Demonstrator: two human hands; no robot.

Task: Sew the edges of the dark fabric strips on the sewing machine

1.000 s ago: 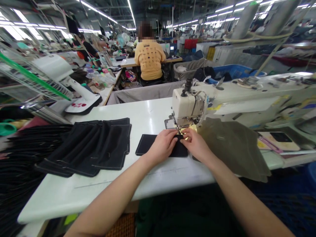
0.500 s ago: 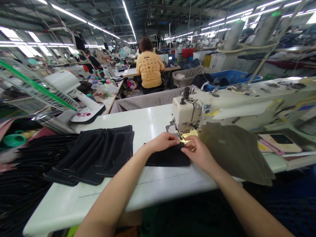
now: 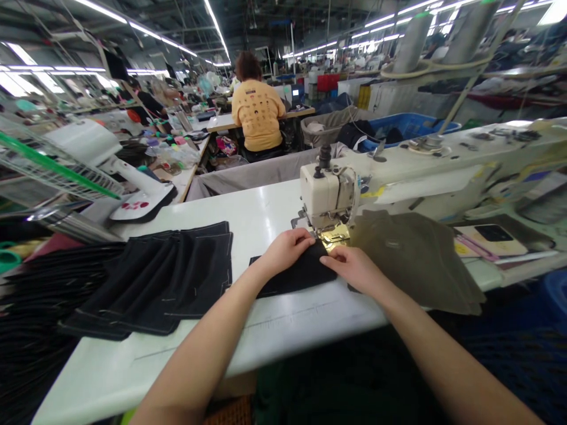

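Observation:
A black fabric piece (image 3: 295,274) lies flat on the white sewing table, its far edge at the needle area of the sewing machine (image 3: 326,198). My left hand (image 3: 287,249) pinches its far edge close to the presser foot, fingers pressed together. At the right edge of the same piece, my right hand (image 3: 352,265) grips the cloth between thumb and bent fingers. A brass-coloured plate (image 3: 336,235) shows just beyond my fingertips. The needle itself is too small to make out.
Sewn black pieces (image 3: 190,271) lie overlapped at the left, beside a tall dark fabric stack (image 3: 39,295). Olive fabric panels (image 3: 407,260) lie right of the machine head, with a phone (image 3: 492,234) beyond. A person in a yellow shirt (image 3: 258,112) sits ahead.
My right hand has moved slightly down along the right edge of the black piece, which now sits tilted, its right side turned. The view has shifted a little to the right.

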